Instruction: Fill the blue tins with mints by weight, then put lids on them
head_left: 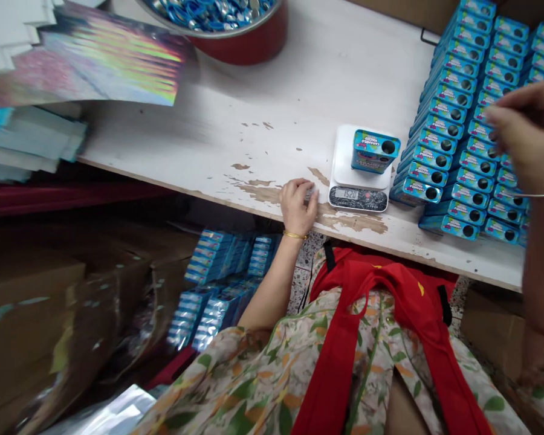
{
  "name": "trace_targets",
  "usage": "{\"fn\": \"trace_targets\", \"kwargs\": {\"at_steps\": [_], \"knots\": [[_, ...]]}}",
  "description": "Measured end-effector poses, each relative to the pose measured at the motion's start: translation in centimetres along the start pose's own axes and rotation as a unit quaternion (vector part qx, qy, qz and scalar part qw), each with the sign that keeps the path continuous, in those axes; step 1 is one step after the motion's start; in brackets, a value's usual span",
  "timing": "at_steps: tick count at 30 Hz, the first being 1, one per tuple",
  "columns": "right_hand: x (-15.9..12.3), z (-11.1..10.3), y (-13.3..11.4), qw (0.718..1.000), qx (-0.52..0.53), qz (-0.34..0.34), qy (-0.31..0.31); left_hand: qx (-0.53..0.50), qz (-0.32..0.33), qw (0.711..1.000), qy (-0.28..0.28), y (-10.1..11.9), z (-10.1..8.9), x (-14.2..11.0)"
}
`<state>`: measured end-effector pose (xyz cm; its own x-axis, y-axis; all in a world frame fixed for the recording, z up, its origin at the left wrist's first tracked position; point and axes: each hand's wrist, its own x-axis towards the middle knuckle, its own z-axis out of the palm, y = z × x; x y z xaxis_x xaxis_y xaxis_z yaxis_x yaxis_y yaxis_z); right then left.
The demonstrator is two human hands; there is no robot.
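My left hand [297,207] rests on the table's front edge with its fingers curled in; what lies between them, if anything, I cannot make out. To its right stands a white digital scale [342,172] with a lit display. One blue tin [372,144] with a round dark spot on its top stands on the scale's plate. My right hand [532,130] is raised over rows of similar blue tins [435,142] at the right. Its thumb and finger come together at the tips, and anything between them is too small to see.
A red-sided metal bowl [249,45] full of small blue and silver pieces stands at the back. Shiny printed sheets [113,66] are piled at the left of the worn white table [299,90]. Below sit more blue packs [208,290] and cardboard boxes [31,302].
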<state>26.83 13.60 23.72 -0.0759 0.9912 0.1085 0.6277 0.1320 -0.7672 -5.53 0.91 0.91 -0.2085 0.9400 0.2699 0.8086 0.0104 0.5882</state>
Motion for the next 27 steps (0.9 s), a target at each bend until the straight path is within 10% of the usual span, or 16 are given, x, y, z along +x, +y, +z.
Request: {"fn": "trace_targets", "kwargs": {"at_steps": [7, 16, 23, 27], "knots": [[1.1, 8.0, -1.2, 0.987, 0.003, -0.052, -0.151, -0.007, -0.001, 1.0, -0.002, 0.1, 0.0, -0.1], [1.2, 8.4, -1.4, 0.989, -0.008, -0.083, -0.123, 0.003, 0.0, 1.0, 0.009, 0.3, -0.1, -0.1], [0.6, 6.2, -1.1, 0.932, 0.314, 0.16, -0.08, 0.013, -0.007, 1.0, 0.001, 0.4, -0.1, 0.0], [0.1, 4.7, 1.1, 0.913, 0.321, 0.236, -0.089, 0.014, -0.009, 1.0, 0.001, 0.4, 0.0, 0.0]]}}
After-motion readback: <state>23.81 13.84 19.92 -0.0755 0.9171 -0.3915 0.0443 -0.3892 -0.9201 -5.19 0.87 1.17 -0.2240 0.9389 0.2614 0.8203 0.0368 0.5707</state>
